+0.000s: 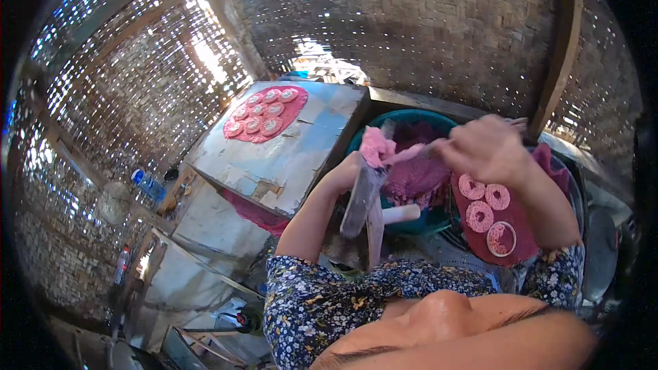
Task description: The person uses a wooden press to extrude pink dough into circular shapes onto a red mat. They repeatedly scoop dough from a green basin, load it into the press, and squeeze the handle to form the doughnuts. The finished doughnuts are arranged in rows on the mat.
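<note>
My left hand (349,170) grips a worn wooden tool (354,210) with flat arms that point down towards me. A lump of pink dough (378,146) sits at its upper end, beside my fingers. Motion blurs my right hand (478,144), which is closed around what looks like a thin utensil (427,150). Pink dough stretches between this utensil and the lump. Below both hands stands a teal plastic basin (360,136) holding a magenta cloth (416,174) and pink bits. A white cylinder (402,214) juts out beside the wooden tool.
Pink dough rings (479,217) and a white ring mould (500,239) lie on a magenta mat (514,216) under my right forearm. To the left, a worn table (318,149) carries a pink mat (303,98) with several pale rounds. Woven bamboo walls (437,25) enclose the space.
</note>
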Demonstrator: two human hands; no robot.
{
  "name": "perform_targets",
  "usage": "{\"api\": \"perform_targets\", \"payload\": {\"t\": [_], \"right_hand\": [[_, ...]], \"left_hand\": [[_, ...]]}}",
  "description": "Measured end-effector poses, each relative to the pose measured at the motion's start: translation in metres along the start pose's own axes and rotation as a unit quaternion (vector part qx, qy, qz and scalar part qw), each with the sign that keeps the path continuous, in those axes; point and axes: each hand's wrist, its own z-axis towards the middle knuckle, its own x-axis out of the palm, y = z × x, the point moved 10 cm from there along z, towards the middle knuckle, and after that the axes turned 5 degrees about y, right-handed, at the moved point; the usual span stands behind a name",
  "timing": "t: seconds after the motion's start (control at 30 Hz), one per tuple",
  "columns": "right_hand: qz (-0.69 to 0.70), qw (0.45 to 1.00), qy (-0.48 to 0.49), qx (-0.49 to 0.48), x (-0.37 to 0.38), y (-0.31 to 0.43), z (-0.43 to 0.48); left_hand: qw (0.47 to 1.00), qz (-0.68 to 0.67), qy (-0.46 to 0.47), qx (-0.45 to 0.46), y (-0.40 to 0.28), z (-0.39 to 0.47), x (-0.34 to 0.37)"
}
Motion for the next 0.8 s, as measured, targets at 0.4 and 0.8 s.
{"api": "perform_targets", "payload": {"t": [0.4,0.8], "right_hand": [[0.592,0.67,-0.044,0.446,0.126,-0.006,-0.073],[0.136,0.925,-0.162,0.315,0.045,-0.005,-0.045]], "left_hand": [[0.938,0.25,-0.138,0.194,-0.027,0.017,-0.007],[0.847,0.437,-0.145,0.265,-0.039,0.024,0.007]]}}
